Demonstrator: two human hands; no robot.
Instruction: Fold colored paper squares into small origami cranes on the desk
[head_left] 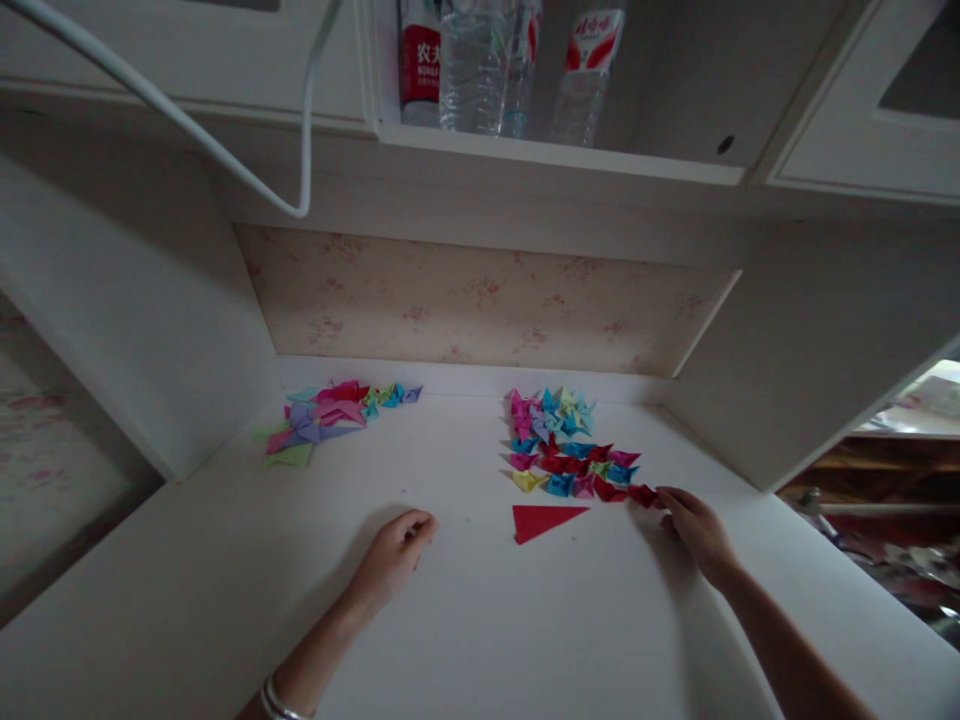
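The right fingers (675,498) are covering the tip of a red folded piece (641,495); the top edge is cropping the bottles (472,75), the bottom edge the left forearm (328,637).

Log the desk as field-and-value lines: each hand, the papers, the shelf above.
Left hand: loosely curled, nothing visible in it
Right hand: fingertips at a red folded piece, right end of the front row
Red triangle: on the desk, between the hands
Left pile: mixed-colour papers
Right group: multicoloured folded pieces, partly in rows
Shelf: plastic bottles
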